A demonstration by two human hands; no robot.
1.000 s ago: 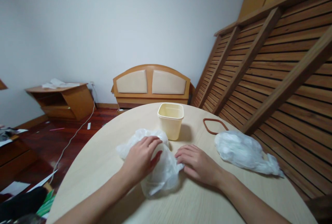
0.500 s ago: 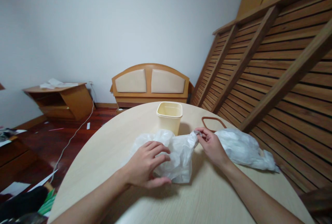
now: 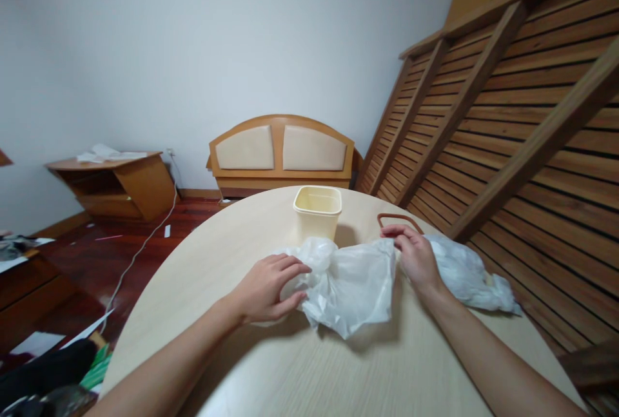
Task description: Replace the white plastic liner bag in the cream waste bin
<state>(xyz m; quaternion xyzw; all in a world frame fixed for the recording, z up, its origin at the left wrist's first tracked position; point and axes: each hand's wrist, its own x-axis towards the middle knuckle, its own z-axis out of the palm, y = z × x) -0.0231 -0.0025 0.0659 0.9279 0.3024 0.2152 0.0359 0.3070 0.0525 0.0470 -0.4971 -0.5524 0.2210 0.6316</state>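
A thin white plastic bag, crumpled and translucent, lies across the middle of the table between my hands. My left hand curls over its left part, with plastic between thumb and fingers. My right hand pinches the bag's upper right corner and holds that side stretched out. Just behind the bag stands a cream-yellow square plastic bin, upright and partly hidden at its base. A brown rounded-square ring lies beyond my right hand, which covers part of it.
Another bundle of white plastic bags lies on the round table at the right, close to my right forearm. Wooden slatted panels lean along the right side. A headboard stands against the wall behind.
My right hand has moved right and slightly up with the bag's corner, spreading the bag out. My left hand has shifted a little left and closed more around the plastic.
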